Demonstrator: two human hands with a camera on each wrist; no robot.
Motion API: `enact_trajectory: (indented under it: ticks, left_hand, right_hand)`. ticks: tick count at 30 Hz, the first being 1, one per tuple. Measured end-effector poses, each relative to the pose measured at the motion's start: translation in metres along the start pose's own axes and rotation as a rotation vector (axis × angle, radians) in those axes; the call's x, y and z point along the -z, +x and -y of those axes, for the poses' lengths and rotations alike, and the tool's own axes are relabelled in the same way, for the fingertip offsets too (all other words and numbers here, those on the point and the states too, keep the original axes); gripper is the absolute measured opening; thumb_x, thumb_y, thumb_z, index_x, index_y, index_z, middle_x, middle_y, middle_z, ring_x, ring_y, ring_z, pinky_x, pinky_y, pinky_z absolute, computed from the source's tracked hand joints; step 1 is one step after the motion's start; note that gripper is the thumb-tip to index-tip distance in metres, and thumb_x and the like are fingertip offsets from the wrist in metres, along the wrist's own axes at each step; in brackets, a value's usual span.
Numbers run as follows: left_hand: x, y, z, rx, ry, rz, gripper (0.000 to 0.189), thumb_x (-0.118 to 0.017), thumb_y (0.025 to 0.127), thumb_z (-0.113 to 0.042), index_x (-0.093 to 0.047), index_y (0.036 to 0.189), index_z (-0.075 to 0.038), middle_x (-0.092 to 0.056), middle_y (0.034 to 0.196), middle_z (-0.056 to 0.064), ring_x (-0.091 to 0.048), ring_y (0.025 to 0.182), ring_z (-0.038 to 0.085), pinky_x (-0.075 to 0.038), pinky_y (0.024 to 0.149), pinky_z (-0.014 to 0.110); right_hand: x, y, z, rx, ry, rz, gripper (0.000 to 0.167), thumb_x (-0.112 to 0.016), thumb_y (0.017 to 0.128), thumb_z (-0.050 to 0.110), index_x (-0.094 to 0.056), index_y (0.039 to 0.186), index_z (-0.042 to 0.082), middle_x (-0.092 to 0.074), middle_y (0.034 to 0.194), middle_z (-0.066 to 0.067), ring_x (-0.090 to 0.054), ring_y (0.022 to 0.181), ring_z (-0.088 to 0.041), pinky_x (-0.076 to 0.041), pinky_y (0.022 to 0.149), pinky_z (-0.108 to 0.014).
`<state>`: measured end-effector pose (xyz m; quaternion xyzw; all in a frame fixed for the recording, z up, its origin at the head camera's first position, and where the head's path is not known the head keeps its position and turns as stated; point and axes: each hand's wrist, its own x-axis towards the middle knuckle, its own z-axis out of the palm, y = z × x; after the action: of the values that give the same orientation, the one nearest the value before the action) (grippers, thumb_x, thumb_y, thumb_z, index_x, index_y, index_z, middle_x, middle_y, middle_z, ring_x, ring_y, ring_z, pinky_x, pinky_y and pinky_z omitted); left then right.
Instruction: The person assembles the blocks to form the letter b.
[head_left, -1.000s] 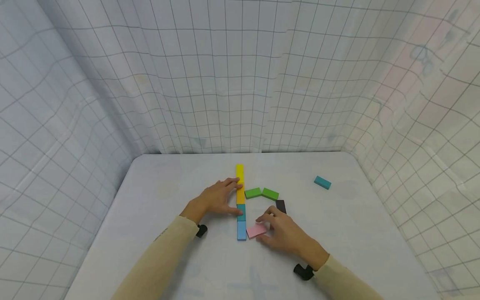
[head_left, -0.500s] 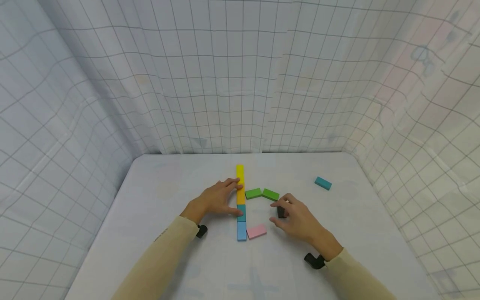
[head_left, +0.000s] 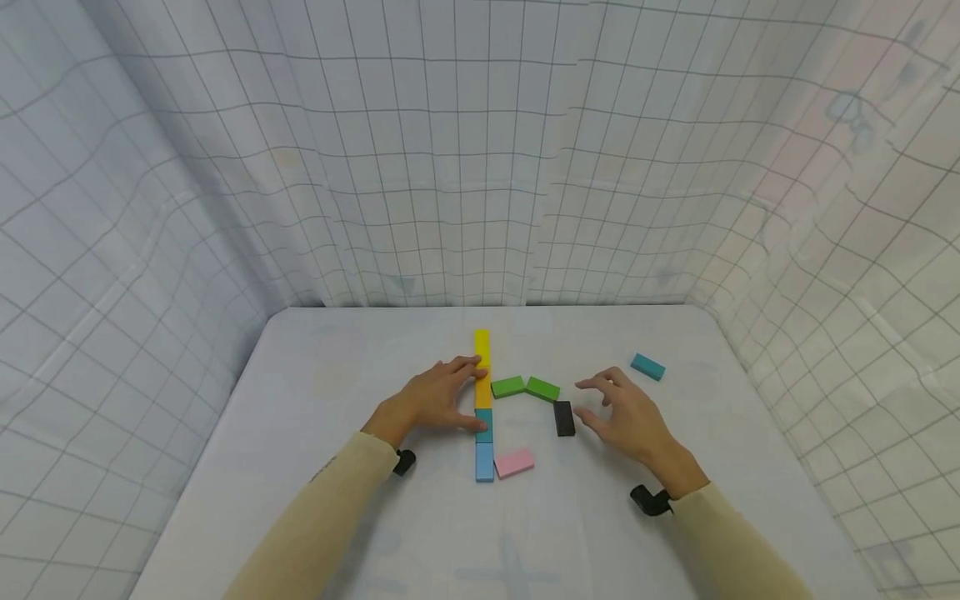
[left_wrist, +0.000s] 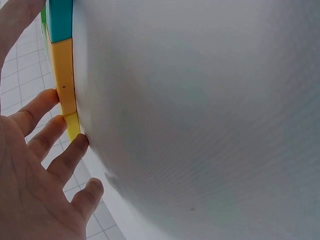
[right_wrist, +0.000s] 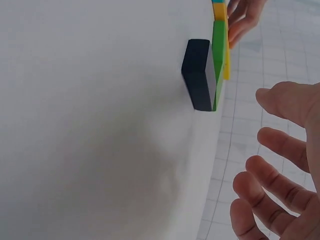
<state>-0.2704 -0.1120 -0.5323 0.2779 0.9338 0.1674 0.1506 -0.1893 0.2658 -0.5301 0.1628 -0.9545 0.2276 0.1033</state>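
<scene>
My left hand [head_left: 435, 396] rests on a straight column of blocks, its fingertips on the yellow block [head_left: 481, 342] and the orange block [head_left: 482, 393], its thumb on the teal block [head_left: 483, 425]. A light blue block [head_left: 484, 462] ends the column at the near side. My right hand [head_left: 630, 421] holds nothing; its relaxed fingers are spread just right of the black block [head_left: 565, 418]. Two green blocks [head_left: 508, 387] lead from the column toward the black one. A pink block [head_left: 514, 462] lies angled with one corner at the light blue block.
Apart from the others, a loose teal block [head_left: 648, 367] lies at the back right of the white table [head_left: 315, 358]. Grid-patterned curtains [head_left: 442, 167] stand behind the table and along both sides.
My right hand has left the pink block and moved right and away from me, passing over the black block. My left hand and the blocks stay in place.
</scene>
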Motion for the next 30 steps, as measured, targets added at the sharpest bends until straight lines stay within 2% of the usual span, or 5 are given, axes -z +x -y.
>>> enact_trajectory:
  ticks: [9,16,19,23,30]
  left_hand:
    - [0.002,0.001,0.000,0.008,0.002,0.001,0.104,-0.088,0.093,-0.075,-0.050,0.177,-0.028,-0.032,0.194,0.004,-0.044,0.169,0.059,-0.043,0.134,0.079]
    - [0.000,0.000,0.001,0.017,-0.019,0.004,0.103,-0.089,0.091,-0.075,-0.051,0.176,-0.030,-0.033,0.194,0.005,-0.043,0.168,0.063,-0.044,0.131,0.083]
    - [-0.001,0.000,0.000,0.014,-0.023,0.007,0.103,-0.089,0.091,-0.075,-0.051,0.176,-0.031,-0.032,0.194,0.004,-0.042,0.168,0.063,-0.043,0.131,0.083]
    - [0.000,0.000,-0.001,0.005,-0.016,0.000,0.104,-0.088,0.092,-0.076,-0.051,0.176,-0.029,-0.033,0.193,0.005,-0.043,0.169,0.061,-0.043,0.133,0.081]
    - [-0.002,0.002,0.001,-0.004,0.001,-0.001,0.105,-0.088,0.091,-0.077,-0.050,0.177,-0.027,-0.033,0.193,0.005,-0.045,0.169,0.057,-0.043,0.135,0.078]
  right_hand:
    - [0.007,0.006,-0.034,-0.047,0.017,-0.071,0.045,-0.094,0.101,0.027,-0.081,0.141,0.010,-0.071,0.136,-0.016,-0.077,0.106,-0.035,-0.062,0.073,-0.037]
    - [0.017,0.009,-0.059,-0.118,0.019,-0.093,0.047,-0.091,0.103,0.024,-0.079,0.145,0.008,-0.067,0.143,-0.023,-0.073,0.115,-0.043,-0.064,0.083,-0.053]
    - [0.021,0.011,-0.069,-0.149,0.029,-0.088,0.049,-0.090,0.105,0.024,-0.077,0.148,0.006,-0.064,0.146,-0.027,-0.069,0.124,-0.048,-0.065,0.094,-0.065]
    - [0.024,0.015,-0.082,-0.209,0.068,-0.063,0.053,-0.086,0.107,0.027,-0.073,0.154,0.005,-0.058,0.154,-0.031,-0.059,0.140,-0.057,-0.060,0.106,-0.077]
    - [0.027,0.019,-0.103,-0.312,0.082,-0.003,0.063,-0.083,0.111,0.039,-0.066,0.162,0.008,-0.048,0.168,-0.036,-0.045,0.151,-0.061,-0.058,0.103,-0.081]
